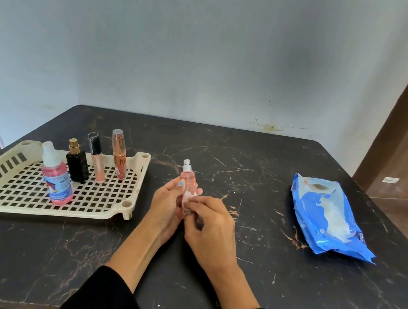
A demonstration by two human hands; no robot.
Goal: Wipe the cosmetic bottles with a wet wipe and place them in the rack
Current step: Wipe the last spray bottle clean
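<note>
Left grip (165, 202) is clasping the slim pink bottle (187, 181) upright over mid-surface | right grip (208, 223) is pinching the wet wipe (190, 201) against its lower body | judged light, rigid, slippery damp; hold mid-body | rack (131, 205) sitting near left edge.

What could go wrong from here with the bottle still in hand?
1. The left hand holds the slim pink bottle only near its base, while the right hand rubs it with the wipe; a wet surface could make it slip onto the table.
2. Four bottles already stand close together in the rack; setting this one down could topple the tall tubes.
</note>
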